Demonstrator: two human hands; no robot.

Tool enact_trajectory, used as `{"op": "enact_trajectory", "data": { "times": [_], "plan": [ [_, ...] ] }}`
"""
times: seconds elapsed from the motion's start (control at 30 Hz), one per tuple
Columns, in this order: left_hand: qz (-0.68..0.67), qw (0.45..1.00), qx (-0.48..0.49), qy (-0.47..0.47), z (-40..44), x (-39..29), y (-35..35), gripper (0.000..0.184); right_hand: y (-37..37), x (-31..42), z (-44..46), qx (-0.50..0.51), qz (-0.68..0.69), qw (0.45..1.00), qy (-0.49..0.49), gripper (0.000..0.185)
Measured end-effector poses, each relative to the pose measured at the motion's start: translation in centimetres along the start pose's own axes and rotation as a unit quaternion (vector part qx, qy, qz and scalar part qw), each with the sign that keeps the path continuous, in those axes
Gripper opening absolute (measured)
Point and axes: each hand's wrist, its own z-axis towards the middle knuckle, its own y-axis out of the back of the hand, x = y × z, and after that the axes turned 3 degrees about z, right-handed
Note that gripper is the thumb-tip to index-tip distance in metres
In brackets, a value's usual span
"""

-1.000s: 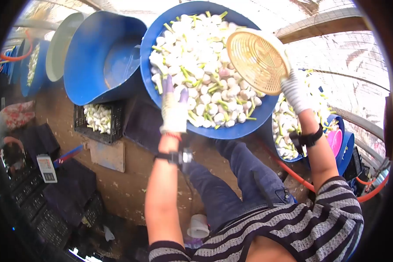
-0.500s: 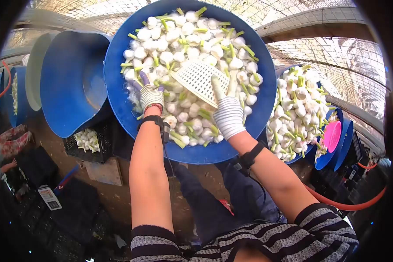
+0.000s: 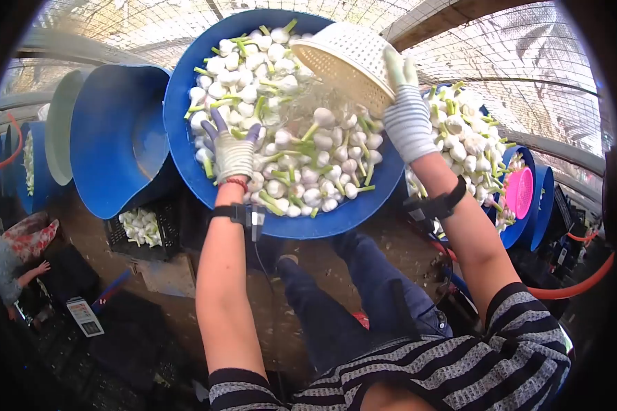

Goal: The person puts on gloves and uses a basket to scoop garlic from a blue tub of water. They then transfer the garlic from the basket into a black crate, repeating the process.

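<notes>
A large blue tub (image 3: pixel 178 130) holds many white garlic bulbs (image 3: pixel 253 85) with green stems, and water shows among them. My left hand (image 3: pixel 233 151), in a white glove with purple fingertips, rests on the bulbs at the tub's left side, its fingers spread. In my gloved right hand (image 3: pixel 408 113) is the rim of a cream plastic basket (image 3: pixel 353 58) with holes, tilted over the tub's upper right. Water and bulbs lie below the basket's mouth. Its inside is only partly visible.
Left of the tub stands another blue tub (image 3: pixel 116 130), with a black crate (image 3: pixel 170 229) of garlic below it. More garlic (image 3: pixel 466 140) and a pink bowl (image 3: pixel 519 193) are at the right. A person (image 3: pixel 24 257) is at the far left.
The basket has gone from low among the bulbs to up and right, raised and tilted, still in my right hand. My left hand has stayed over the bulbs, its fingers now more spread.
</notes>
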Motion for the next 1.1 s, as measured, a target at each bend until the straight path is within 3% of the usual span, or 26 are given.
{"op": "enact_trajectory", "data": {
  "times": [0.07,0.13,0.17,0.23,0.3,0.4,0.47,0.53,0.63,0.67,0.7,0.73,0.77,0.8,0.87,0.93,0.97,1.0,1.03,1.1],
  "plan": [
    [0.063,0.997,-0.028,-0.030,4.4,-1.4,0.6,0.107,-3.4,2.5,1.4,0.085,-0.200,0.975,-0.041,0.077],
    [0.153,0.988,0.016,0.026,7.9,-2.5,1.6,0.105,-8.4,2.1,2.0,0.057,-0.260,0.964,0.023,0.076],
    [-0.033,0.993,0.093,-0.070,13.0,3.7,-1.2,0.101,-11.3,-0.2,2.2,0.062,-0.197,0.978,0.029,0.071],
    [0.138,0.988,0.048,-0.051,14.7,5.3,-3.3,0.092,-13.8,-4.1,3.9,0.043,-0.125,0.991,0.000,0.063],
    [0.105,0.990,0.076,-0.050,16.3,6.5,-4.5,0.089,-15.0,-5.6,4.7,0.078,-0.105,0.990,-0.055,0.060],
    [0.082,0.977,0.192,0.052,16.8,4.3,-4.5,0.082,-15.6,-5.2,6.0,0.188,-0.084,0.969,-0.137,0.069],
    [0.200,0.960,0.192,0.034,17.2,4.4,-5.6,0.081,-15.0,-6.0,6.9,0.225,-0.096,0.956,-0.161,0.075],
    [0.083,0.954,0.287,0.030,16.2,6.2,-6.5,0.075,-13.4,-7.2,7.0,0.236,-0.038,0.955,-0.175,0.076],
    [0.042,0.949,0.312,-0.001,5.9,1.1,-4.6,0.084,-11.2,-5.5,5.8,0.234,-0.020,0.964,-0.129,0.092],
    [0.143,0.948,0.239,-0.156,4.0,2.5,-5.7,0.097,-10.5,-4.8,4.5,0.180,0.002,0.976,-0.124,0.092],
    [0.242,0.939,0.218,-0.107,0.5,0.1,-4.5,0.112,-9.9,-4.1,3.1,0.126,0.023,0.985,-0.116,0.093],
    [0.264,0.941,0.183,-0.106,-2.4,-0.4,-3.1,0.119,-7.1,-2.8,1.3,0.128,-0.046,0.987,-0.086,0.091],
    [0.293,0.936,0.194,0.025,-5.5,-4.6,-0.7,0.122,-4.3,-1.4,-0.6,0.127,-0.116,0.983,-0.057,0.089],
    [0.275,0.945,0.170,0.043,-6.6,-1.9,-0.5,0.123,-1.3,0.4,-2.5,0.122,-0.185,0.975,-0.028,0.088],
    [0.220,0.950,0.207,0.073,-8.5,-0.6,0.0,0.126,2.7,2.1,-5.4,0.060,-0.143,0.987,0.035,0.080],
    [0.161,0.944,0.281,0.065,-9.9,0.9,-2.1,0.125,2.6,2.4,-7.4,0.097,-0.119,0.987,-0.057,0.075],
    [0.182,0.931,0.301,0.096,-10.0,0.3,-3.7,0.123,1.6,2.2,-8.4,0.123,-0.094,0.980,-0.121,0.075],
    [0.217,0.911,0.331,0.117,-10.2,-1.2,-4.8,0.116,0.8,2.6,-9.2,0.164,-0.248,0.949,-0.108,0.076],
    [0.266,0.894,0.351,0.085,-9.5,-0.9,-6.1,0.105,-1.9,1.4,-8.9,0.152,-0.230,0.951,-0.142,0.076],
    [0.269,0.890,0.350,0.112,-8.7,-0.2,-8.1,0.088,-5.7,1.0,-7.9,0.151,-0.268,0.949,-0.074,0.078]
  ]
}}
